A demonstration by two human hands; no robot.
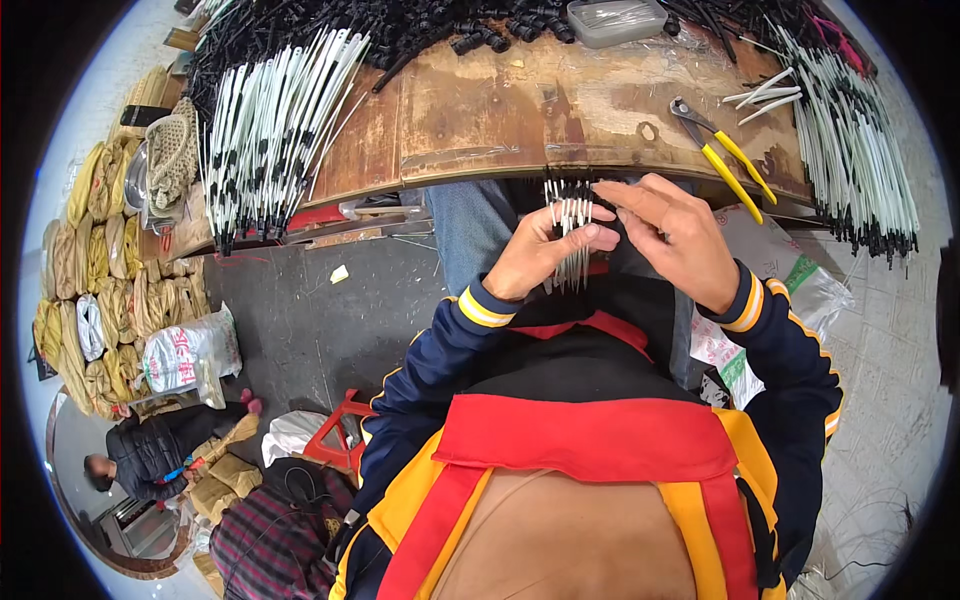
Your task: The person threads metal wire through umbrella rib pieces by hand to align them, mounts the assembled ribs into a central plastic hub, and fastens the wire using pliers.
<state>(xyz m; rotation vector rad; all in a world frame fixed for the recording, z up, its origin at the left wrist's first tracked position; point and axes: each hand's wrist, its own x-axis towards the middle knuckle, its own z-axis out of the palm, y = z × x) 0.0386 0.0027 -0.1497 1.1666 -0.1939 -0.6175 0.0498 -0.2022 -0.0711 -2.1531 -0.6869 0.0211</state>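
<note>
My left hand [545, 250] is closed round a bundle of thin white rods [573, 216] with dark upper ends, held upright just off the table's near edge. The rods' lower ends narrow to points below my fingers. Close against the right side of the bundle is my right hand [685, 235], with its forefinger stretched toward the rod tops and its thumb apart below. Nothing shows in its grasp, though the fingertips partly overlap the bundle.
On the wooden table [470, 110] lie a pile of black parts [420, 35], yellow-handled pliers [725, 155] and a clear plastic box [617, 20]. White-and-black rods stick out over the edge in a left stack [270, 135] and a right stack [855, 150]. Another person [150, 450] is at lower left.
</note>
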